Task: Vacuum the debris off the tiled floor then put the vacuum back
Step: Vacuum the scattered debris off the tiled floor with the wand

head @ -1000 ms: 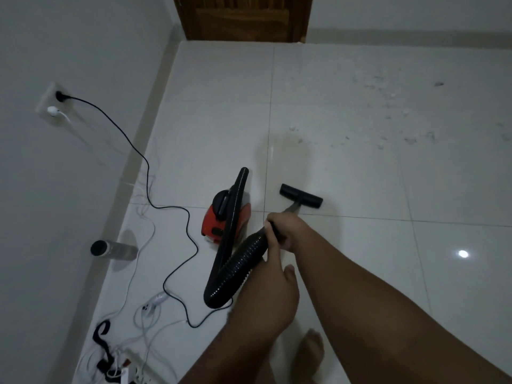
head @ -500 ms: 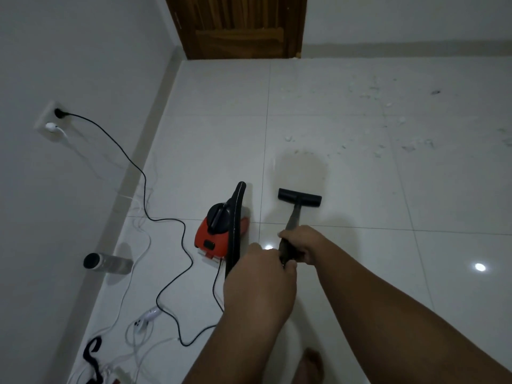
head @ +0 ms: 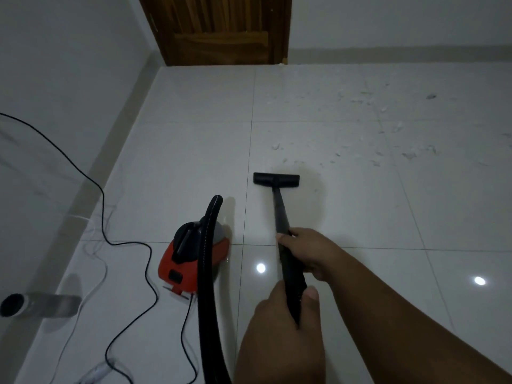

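- The right hand (head: 307, 253) has slid up the long black vacuum tube (head: 280, 212). Before, it was bunched against the left hand (head: 277, 331). Now they sit a little apart.
- The flat black floor brush (head: 276, 179) has gone further up the frame, closer to the small white bits of mess (head: 277, 146) on the tiles.
- The black bendy hose (head: 206, 273) made a low loop near the hands. Now it runs straight down past the round red vacuum body (head: 191, 259) to the bottom edge.
- The bare foot at the bottom edge has gone from view.
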